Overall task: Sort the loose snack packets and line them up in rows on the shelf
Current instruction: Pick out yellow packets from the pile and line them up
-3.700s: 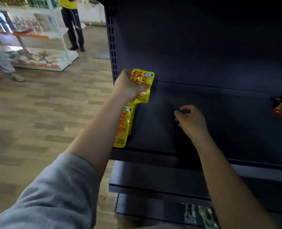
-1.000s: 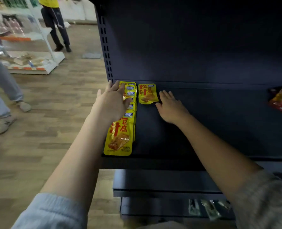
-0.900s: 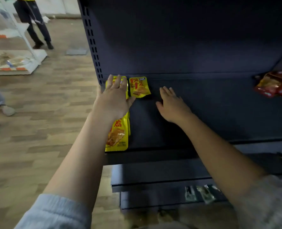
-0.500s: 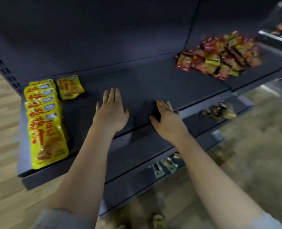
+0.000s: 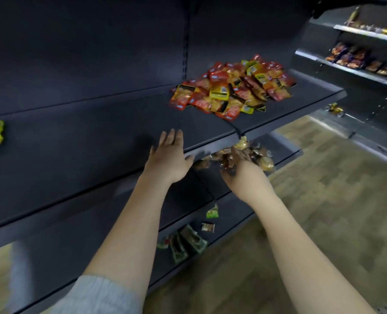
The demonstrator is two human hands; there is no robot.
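Dark metal shelf (image 5: pixel 97 143): loose red-yellow packet heap (image 5: pixel 231 89) up-right of both empty, open hands; left hand (image 5: pixel 168 157) nearer, right hand (image 5: pixel 242 168) lower.

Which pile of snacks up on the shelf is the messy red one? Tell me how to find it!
Look at the long dark shelf that the left hand is reaching over, and follow it to its right end. There, against the back wall, lies the heap of red and yellow packets. Unlike the brownish wrapped snacks one shelf lower, it is bright red and jumbled.
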